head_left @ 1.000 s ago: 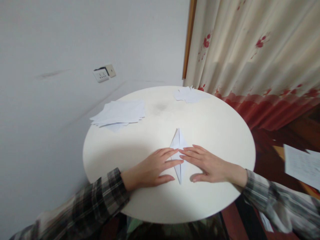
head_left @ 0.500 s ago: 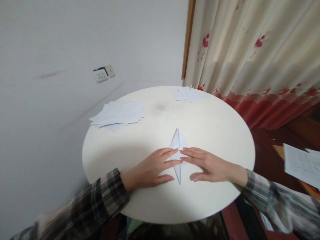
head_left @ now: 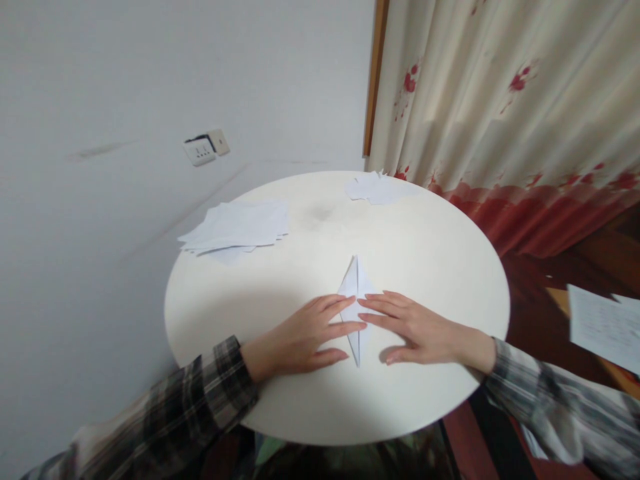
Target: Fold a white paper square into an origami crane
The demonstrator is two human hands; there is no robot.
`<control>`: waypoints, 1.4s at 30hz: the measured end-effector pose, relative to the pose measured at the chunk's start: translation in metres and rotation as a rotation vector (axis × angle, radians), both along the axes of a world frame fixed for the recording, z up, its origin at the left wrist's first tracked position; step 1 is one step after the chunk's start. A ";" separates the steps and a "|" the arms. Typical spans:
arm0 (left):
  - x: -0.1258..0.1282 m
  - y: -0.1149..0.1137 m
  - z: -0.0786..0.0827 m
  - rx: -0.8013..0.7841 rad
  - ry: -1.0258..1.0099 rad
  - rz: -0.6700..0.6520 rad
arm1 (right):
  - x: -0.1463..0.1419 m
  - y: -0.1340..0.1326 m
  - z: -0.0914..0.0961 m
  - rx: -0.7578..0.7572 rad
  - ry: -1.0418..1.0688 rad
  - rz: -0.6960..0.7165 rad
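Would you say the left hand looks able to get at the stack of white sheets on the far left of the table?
Probably yes: nothing lies between the left hand and the stack of white sheets; only bare table.

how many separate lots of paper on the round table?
3. A folded kite-shaped piece under the left hand and right hand; a loose stack of sheets far left; a small crumpled heap at the far edge.

Folded paper (head_left: 356, 287) at bench (head_left: 440, 267) centre-front; paper stack (head_left: 237, 227) behind-left, paper scraps (head_left: 373, 189) at far edge, curtain (head_left: 500, 100) right
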State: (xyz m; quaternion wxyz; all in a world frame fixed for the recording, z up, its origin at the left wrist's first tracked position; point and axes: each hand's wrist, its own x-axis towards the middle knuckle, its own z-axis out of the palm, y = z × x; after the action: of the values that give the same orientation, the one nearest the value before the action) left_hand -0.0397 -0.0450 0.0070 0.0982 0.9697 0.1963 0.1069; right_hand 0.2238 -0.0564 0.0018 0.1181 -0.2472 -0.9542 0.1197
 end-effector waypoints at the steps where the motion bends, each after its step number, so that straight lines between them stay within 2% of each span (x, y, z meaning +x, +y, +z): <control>1: 0.000 0.000 0.000 0.002 -0.004 -0.002 | 0.000 0.000 0.000 0.002 0.000 0.001; 9: 0.000 -0.001 0.004 -0.058 -0.018 0.012 | 0.001 0.000 0.002 -0.030 0.018 0.013; 14: 0.001 -0.002 0.004 -0.115 -0.047 0.074 | 0.001 -0.001 0.003 -0.035 -0.017 0.016; 24: 0.001 -0.001 0.004 -0.036 0.018 0.044 | -0.001 -0.007 0.001 -0.008 -0.052 0.019; 30: 0.001 -0.001 0.002 -0.021 0.032 0.037 | -0.002 -0.016 -0.001 0.066 -0.017 -0.058; 39: 0.002 -0.001 0.003 -0.015 0.044 0.044 | 0.009 -0.015 -0.004 0.170 0.165 -0.278; 42: 0.003 -0.002 0.004 -0.012 0.047 0.052 | 0.009 -0.013 -0.003 0.163 0.140 -0.239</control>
State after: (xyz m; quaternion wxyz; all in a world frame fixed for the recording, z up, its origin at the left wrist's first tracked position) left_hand -0.0371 -0.0473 0.0107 0.0966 0.9660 0.2243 0.0851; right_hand 0.2329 -0.0693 -0.0012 0.2177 -0.3398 -0.9139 0.0437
